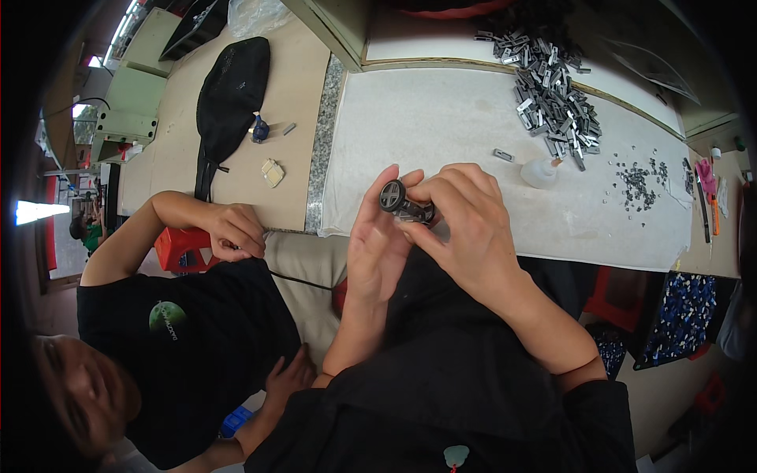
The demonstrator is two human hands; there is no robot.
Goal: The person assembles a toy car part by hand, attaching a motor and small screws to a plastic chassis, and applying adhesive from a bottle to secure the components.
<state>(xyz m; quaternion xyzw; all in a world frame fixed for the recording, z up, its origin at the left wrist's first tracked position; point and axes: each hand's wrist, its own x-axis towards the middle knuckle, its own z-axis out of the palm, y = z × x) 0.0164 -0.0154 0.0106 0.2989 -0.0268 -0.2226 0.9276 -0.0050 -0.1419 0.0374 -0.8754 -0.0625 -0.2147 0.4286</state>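
Observation:
In front of me, above the table's near edge, both hands are at a small dark cylindrical piece with a round, cross-patterned end. My right hand pinches its right part between thumb and fingers. My left hand holds it from the left, its fingers pointing up behind the round end; part of that grip is hidden. On the white-covered tabletop beyond lie a single metal clip-like piece and a small translucent squeeze bottle.
A heap of grey metal pieces lies far right, with scattered tiny parts beside it. Pink-handled and orange tools lie at the right edge. At left sits another person, a hand on the table edge, near a black bag.

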